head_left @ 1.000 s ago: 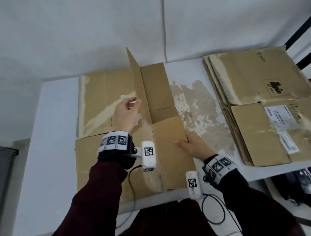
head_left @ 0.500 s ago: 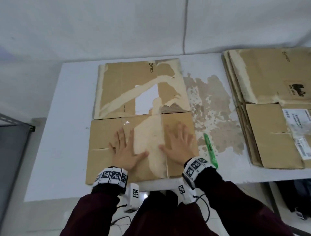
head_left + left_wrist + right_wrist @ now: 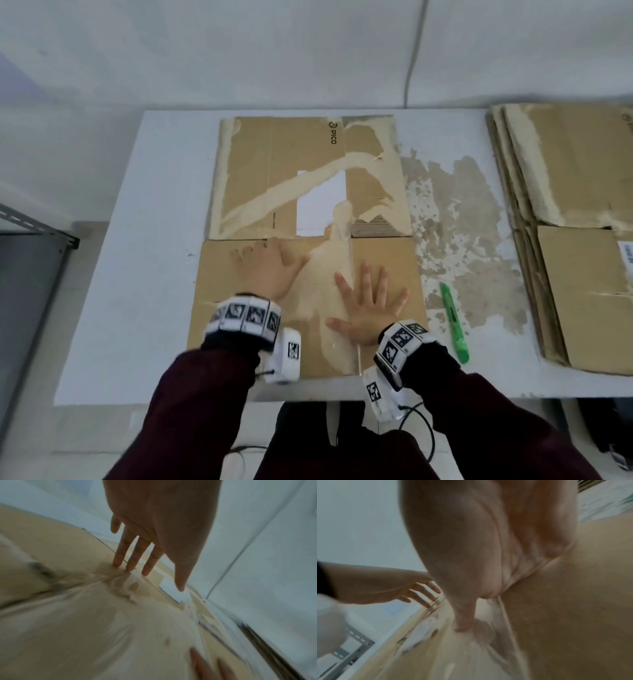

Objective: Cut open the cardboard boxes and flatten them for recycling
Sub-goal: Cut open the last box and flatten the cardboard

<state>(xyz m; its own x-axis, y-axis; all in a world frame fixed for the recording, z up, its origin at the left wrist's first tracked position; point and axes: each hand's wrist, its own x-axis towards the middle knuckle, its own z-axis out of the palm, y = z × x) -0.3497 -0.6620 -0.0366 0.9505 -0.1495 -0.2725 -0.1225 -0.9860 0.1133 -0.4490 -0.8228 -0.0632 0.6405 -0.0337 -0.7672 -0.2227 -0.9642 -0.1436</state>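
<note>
A flattened brown cardboard box (image 3: pixel 274 171) with torn tape streaks lies flat on the white table (image 3: pixel 137 274). Both my hands lie palm-down with straight, spread fingers on its near panel (image 3: pixel 387 260). My left hand (image 3: pixel 270 267) rests toward the panel's far left, blurred by motion. My right hand (image 3: pixel 370 305) presses beside the taped seam. In the left wrist view the left fingers (image 3: pixel 137 555) touch the cardboard (image 3: pixel 68 615). The right wrist view shows my right thumb (image 3: pixel 462 615) on the taped board (image 3: pixel 573 601). A green utility knife (image 3: pixel 454 325) lies on the table right of the box.
A stack of flattened boxes (image 3: pixel 565 222) fills the table's right side. Torn paper residue (image 3: pixel 455 240) is stuck to the tabletop between the stack and the box. A grey metal shelf (image 3: pixel 30 274) stands left of the table. A white wall rises behind.
One second ago a flap stood upright, held by my left hand. It now lies flat. Both hands went palm-down on the near panel, and the left hand has since slid farther away.
</note>
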